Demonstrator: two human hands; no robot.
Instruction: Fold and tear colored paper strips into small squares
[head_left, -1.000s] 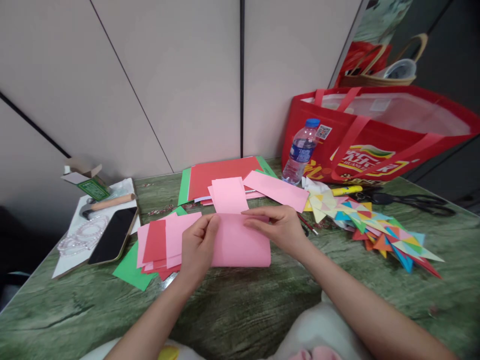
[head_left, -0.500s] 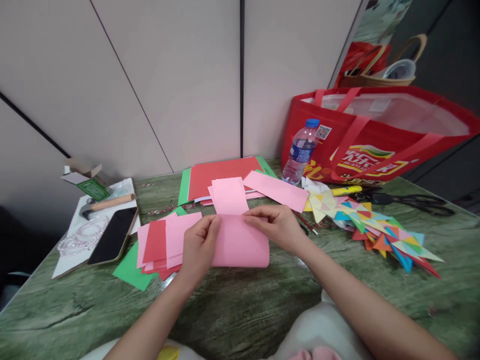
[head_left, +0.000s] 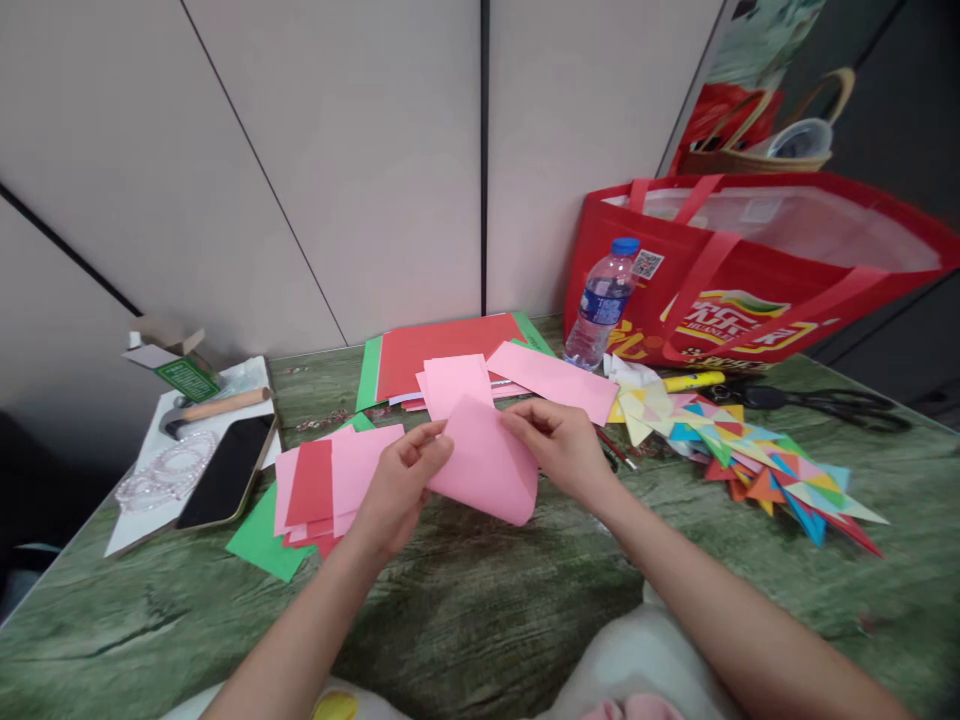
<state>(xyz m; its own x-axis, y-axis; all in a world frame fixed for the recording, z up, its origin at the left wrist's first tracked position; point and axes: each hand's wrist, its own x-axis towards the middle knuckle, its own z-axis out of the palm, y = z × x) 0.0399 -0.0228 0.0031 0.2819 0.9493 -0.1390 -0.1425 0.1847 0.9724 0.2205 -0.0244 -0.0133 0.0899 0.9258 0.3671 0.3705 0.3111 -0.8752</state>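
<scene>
A folded pink sheet of paper (head_left: 485, 464) is lifted a little off the green table (head_left: 480, 610), tilted with one corner up. My left hand (head_left: 397, 485) pinches its left edge between thumb and fingers. My right hand (head_left: 564, 450) grips its upper right edge. Just left of my left hand lies a fanned stack of pink and red paper pieces (head_left: 319, 485) on a green sheet (head_left: 259, 545). Behind the held sheet lie more pink pieces (head_left: 457, 380) and a long pink strip (head_left: 559, 380).
Red and green sheets (head_left: 439, 350) lie at the back. To the right sit a water bottle (head_left: 604, 300), a red tote bag (head_left: 757, 265), a pile of coloured paper triangles (head_left: 750, 460), a yellow marker (head_left: 694, 380) and scissors (head_left: 821, 402). At left are a phone (head_left: 225, 470), beads (head_left: 161, 475), a hammer (head_left: 214, 408) and a small box (head_left: 172, 362).
The pink sheet lay flat under both hands before; now both hands have lifted and turned it, so its left corner points up and the fold hangs to the right.
</scene>
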